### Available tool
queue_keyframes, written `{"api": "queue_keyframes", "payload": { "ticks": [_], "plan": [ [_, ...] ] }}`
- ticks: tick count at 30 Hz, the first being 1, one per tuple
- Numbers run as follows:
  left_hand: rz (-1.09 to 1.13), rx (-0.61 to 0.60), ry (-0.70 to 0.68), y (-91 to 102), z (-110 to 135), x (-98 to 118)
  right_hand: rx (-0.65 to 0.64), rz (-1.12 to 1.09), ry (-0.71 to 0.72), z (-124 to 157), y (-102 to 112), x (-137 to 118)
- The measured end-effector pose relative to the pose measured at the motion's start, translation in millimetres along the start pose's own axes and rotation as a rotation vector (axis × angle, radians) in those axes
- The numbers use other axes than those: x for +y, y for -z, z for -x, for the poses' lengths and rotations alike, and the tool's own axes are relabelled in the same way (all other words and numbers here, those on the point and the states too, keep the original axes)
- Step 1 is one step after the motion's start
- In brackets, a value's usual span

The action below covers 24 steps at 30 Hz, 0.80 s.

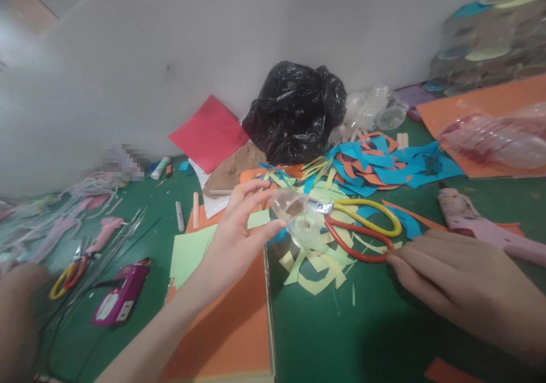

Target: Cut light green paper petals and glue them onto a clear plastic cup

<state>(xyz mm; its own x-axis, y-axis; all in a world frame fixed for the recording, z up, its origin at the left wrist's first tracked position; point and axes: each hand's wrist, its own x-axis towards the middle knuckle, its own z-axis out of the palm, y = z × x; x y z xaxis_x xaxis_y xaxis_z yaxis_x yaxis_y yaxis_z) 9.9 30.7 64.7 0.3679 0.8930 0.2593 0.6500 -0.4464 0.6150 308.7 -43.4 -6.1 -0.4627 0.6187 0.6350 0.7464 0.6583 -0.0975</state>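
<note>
My left hand (239, 229) pinches a clear piece of cut plastic bottle (298, 215) between thumb and fingers, held just above the green table (341, 337). Scissors with one yellow and one red handle (362, 229) lie right behind the plastic piece, on light green paper scraps (318, 269). My right hand (460, 283) lies on the table with its fingers together and curled; the fingertips touch the red scissor handle. Nothing shows inside that hand.
An orange sheet (239, 326) lies under my left arm. A pink glue gun (478, 223) lies at right. A black plastic bag (294, 110), blue and orange paper scraps (384, 164), red paper (209, 132) and clear bottle parts (375, 110) sit behind. A purple device (121, 295) lies at left.
</note>
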Motion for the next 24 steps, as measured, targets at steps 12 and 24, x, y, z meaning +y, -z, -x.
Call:
{"api": "queue_keyframes", "payload": {
  "ticks": [12, 24],
  "plan": [
    [-0.222, 0.020, -0.126, 2.3, 2.1, 4.1, -0.038, -0.009, -0.002, 1.5, 0.5, 0.6],
    [-0.349, 0.021, -0.353, 3.2, -1.8, 0.2, -0.038, -0.014, -0.037, 4.5, -1.1, 0.9]
  ]
}}
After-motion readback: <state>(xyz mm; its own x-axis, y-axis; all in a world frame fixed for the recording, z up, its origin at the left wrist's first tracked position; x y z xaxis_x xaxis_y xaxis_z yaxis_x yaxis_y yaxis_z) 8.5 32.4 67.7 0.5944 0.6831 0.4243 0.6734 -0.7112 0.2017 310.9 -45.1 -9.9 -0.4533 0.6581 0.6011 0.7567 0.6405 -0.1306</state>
